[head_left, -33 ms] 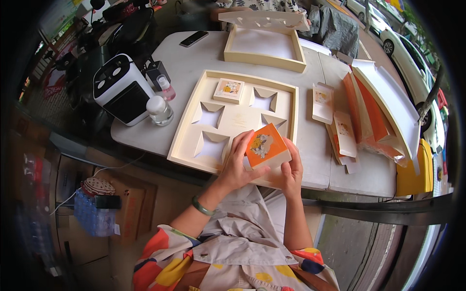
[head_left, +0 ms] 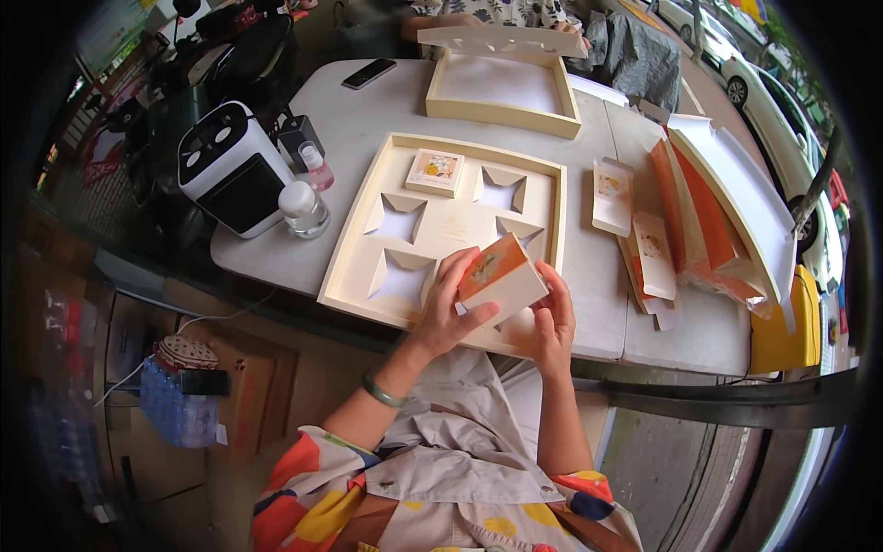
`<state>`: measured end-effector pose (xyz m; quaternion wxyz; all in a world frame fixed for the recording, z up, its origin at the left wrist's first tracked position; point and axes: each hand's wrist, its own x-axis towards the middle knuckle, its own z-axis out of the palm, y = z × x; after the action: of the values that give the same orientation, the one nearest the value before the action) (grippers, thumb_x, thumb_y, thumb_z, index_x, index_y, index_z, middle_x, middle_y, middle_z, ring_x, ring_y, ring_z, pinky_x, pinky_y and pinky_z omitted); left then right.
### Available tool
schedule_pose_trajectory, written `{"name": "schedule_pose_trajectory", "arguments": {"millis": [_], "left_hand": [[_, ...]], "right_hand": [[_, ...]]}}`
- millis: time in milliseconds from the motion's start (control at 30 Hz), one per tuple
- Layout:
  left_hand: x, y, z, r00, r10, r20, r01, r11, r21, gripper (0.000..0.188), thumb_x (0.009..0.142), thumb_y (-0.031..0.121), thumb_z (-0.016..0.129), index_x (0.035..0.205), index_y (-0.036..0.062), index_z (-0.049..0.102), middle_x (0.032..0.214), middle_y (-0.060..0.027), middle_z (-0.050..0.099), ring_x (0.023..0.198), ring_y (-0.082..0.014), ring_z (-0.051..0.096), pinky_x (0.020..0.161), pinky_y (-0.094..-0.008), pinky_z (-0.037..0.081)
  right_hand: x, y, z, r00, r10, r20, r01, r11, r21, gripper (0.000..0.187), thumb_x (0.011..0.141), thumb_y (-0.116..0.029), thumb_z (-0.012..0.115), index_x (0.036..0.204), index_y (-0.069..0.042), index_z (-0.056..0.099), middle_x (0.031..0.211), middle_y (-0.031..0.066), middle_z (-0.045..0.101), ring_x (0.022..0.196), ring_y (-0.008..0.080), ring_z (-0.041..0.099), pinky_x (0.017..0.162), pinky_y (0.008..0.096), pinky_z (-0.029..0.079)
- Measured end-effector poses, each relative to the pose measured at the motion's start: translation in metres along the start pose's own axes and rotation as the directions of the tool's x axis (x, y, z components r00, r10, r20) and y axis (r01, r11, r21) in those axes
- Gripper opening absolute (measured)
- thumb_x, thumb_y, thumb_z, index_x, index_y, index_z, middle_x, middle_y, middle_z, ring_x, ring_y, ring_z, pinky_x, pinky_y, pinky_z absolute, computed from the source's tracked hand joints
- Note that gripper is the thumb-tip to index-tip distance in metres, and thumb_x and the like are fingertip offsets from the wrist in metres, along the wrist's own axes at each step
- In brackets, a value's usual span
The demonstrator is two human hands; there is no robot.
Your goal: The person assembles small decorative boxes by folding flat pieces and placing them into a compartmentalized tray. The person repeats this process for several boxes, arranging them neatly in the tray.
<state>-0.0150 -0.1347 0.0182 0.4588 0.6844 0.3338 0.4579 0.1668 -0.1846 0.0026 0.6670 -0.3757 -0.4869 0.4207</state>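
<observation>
A small gift box [head_left: 503,281] with an orange floral top and cream sides is held above the near edge of a cream tray. My left hand [head_left: 448,306] grips it from the left, thumb along its near side. At the opposite side, my right hand [head_left: 553,322] has its fingers curled against the box. Beneath lies the shallow cream tray [head_left: 452,221], with several square cut-outs with folded flaps. One cut-out, at the far left, carries another small box [head_left: 434,172] with a floral top. My hands partly cover the tray's near right part.
Farther back stands an open cream box [head_left: 501,112], a person's hands by its lid. A phone [head_left: 369,74], a white fan-like appliance [head_left: 235,172] and bottles [head_left: 303,210] are at left. Flattened small cartons [head_left: 653,258] and orange-white packaging [head_left: 708,212] lie at right.
The small box in my hands has tilted, so its orange top shows less and its cream side more. The far box's lid has shifted slightly.
</observation>
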Motion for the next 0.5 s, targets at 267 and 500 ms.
{"name": "schedule_pose_trajectory", "arguments": {"millis": [267, 500], "left_hand": [[0.014, -0.005, -0.024, 0.822, -0.406, 0.399, 0.567, 0.517, -0.642, 0.079, 0.087, 0.074, 0.032, 0.138, 0.0133, 0.042, 0.114, -0.0127, 0.063, 0.084, -0.0297, 0.068, 0.057, -0.0359, 0.055], [0.014, 0.003, -0.014, 0.760, -0.486, 0.431, 0.650, 0.564, -0.509, 0.085, 0.086, 0.078, 0.029, 0.141, 0.0143, 0.038, 0.121, -0.0113, 0.059, 0.096, -0.0261, 0.067, 0.061, -0.0363, 0.060]], "right_hand": [[0.001, -0.007, 0.008, 0.998, 0.002, 0.060, 0.008, 0.985, -0.170, 0.084, 0.081, -0.035, 0.075, 0.148, -0.011, 0.031, 0.153, 0.0119, 0.027, 0.131, 0.0265, 0.041, 0.102, 0.0394, 0.039], [0.004, -0.012, 0.014, 0.986, -0.068, 0.152, 0.119, 0.926, -0.358, 0.053, 0.094, -0.012, 0.057, 0.144, -0.009, 0.039, 0.151, 0.0176, 0.031, 0.137, 0.0283, 0.034, 0.100, 0.0367, 0.042]]}}
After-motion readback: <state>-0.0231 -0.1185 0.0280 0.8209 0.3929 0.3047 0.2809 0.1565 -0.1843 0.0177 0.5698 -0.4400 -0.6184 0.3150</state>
